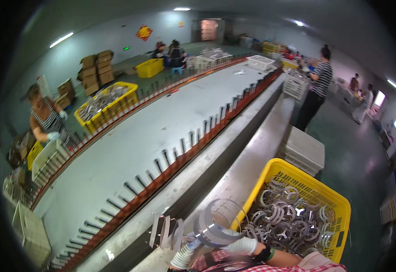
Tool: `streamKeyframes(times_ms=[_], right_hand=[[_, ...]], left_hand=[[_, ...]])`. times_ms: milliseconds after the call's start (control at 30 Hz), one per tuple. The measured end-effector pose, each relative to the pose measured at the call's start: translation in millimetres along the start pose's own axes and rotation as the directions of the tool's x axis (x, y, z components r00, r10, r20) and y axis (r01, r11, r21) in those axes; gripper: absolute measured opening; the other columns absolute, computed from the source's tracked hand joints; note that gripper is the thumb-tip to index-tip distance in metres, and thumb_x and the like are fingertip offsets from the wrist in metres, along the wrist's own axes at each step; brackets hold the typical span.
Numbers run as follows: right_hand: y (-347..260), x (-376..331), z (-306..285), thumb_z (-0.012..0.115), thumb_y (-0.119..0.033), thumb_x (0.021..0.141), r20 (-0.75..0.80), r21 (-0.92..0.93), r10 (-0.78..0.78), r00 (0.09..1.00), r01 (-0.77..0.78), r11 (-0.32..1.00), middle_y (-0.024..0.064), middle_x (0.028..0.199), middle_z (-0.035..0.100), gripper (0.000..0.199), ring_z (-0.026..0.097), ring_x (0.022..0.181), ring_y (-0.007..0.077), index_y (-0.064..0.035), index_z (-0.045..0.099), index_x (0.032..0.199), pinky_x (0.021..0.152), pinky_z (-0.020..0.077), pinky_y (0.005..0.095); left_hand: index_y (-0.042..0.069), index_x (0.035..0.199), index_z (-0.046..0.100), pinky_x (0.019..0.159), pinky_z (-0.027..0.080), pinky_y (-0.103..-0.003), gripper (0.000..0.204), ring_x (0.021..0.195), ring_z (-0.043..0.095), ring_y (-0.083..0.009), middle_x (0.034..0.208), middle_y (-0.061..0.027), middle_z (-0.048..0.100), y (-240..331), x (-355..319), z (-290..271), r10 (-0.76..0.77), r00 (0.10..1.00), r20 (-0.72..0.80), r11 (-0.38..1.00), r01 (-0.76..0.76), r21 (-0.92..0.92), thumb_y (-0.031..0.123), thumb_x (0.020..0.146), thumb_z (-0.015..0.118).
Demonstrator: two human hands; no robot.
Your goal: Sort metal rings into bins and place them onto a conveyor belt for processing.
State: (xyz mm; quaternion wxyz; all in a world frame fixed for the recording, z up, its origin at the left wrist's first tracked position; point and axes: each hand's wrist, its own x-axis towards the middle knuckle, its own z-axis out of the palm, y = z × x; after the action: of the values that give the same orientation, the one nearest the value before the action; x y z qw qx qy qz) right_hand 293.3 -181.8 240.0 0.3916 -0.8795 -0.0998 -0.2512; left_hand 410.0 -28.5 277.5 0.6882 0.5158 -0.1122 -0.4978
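Note:
A shiny round metal ring frame [209,229], blurred by motion, is held low in front of me. My right hand [229,236], in a pale glove with a white ribbed cuff, closes on its right side. My left hand [194,244], gloved likewise, is at its lower left, its fingers partly hidden by the frame and smeared; it seems closed on the same piece. Left of it, more metal ring frames [166,232] stand at the metal ledge [234,174]. Beside my right arm, a yellow plastic basket [270,181] is heaped with similar metal ring frames [288,213].
A long conveyor with rows of upright dark pins [165,156] curves around a pale table surface [130,136]. Stacked white crates [303,149] stand beyond the yellow basket. Across the line, a person [46,118] works near another full yellow basket [107,106]; another person [318,86] stands far right.

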Motion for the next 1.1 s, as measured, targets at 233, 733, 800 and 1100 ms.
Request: streamKeyframes(times_ms=[233, 733, 800, 1100], right_hand=[[51.7, -47.1, 54.7, 0.057, -0.023, 0.08, 0.069, -0.235, 0.378, 0.923, -0.353, 0.906, 0.015, 0.109, 0.059, 0.036, 0.057, 0.101, 0.0274, -0.0017, 0.056, 0.109, 0.086, 0.0455, 0.036], [124.0, -12.5, 168.8, 0.042, -0.024, 0.085, 0.048, -0.466, 0.759, 0.65, -0.657, 0.592, 0.0172, 0.09, 0.066, 0.031, 0.064, 0.085, 0.0321, -0.0068, 0.066, 0.095, 0.071, 0.0494, 0.0433], [142.9, -25.3, 182.0, 0.038, -0.025, 0.087, 0.101, -0.541, 0.741, 0.664, -0.589, 0.6, 0.0177, 0.092, 0.065, 0.034, 0.063, 0.087, 0.0313, -0.0068, 0.065, 0.097, 0.073, 0.049, 0.043], [142.0, -24.6, 227.0, 0.036, -0.033, 0.088, -0.13, -0.468, 0.713, 0.689, -0.677, 0.569, 0.0151, 0.098, 0.065, 0.039, 0.062, 0.092, 0.0307, -0.0103, 0.064, 0.103, 0.078, 0.0478, 0.0425]], left_hand=[[0.004, 0.103, 0.058, 0.064, 0.045, -0.027, 0.032, 0.074, 0.057, -0.0149, 0.086, -0.0056, 0.061, -92.5, 36.8, -168.4, -0.031, 0.985, 0.171, 0.992, 0.009, 0.129, 0.03, 0.085, 0.058], [0.001, 0.115, 0.05, 0.079, 0.042, -0.029, 0.033, 0.093, 0.051, -0.0184, 0.106, -0.0095, 0.053, -18.9, 45.1, -365.8, 0.079, 0.987, 0.142, 0.988, -0.058, -0.142, 0.021, 0.089, 0.048], [0.001, 0.116, 0.049, 0.081, 0.042, -0.029, 0.033, 0.096, 0.051, -0.0189, 0.108, -0.01, 0.052, -13.9, 58.2, -369.4, 0.089, 0.986, 0.144, 0.979, -0.06, -0.193, 0.02, 0.089, 0.047], [-0.001, 0.123, 0.044, 0.09, 0.04, -0.031, 0.035, 0.107, 0.047, -0.021, 0.12, -0.0123, 0.048, -7.6, 61.1, -426.5, 0.114, 0.993, 0.029, 0.895, -0.09, -0.437, 0.015, 0.092, 0.041]])
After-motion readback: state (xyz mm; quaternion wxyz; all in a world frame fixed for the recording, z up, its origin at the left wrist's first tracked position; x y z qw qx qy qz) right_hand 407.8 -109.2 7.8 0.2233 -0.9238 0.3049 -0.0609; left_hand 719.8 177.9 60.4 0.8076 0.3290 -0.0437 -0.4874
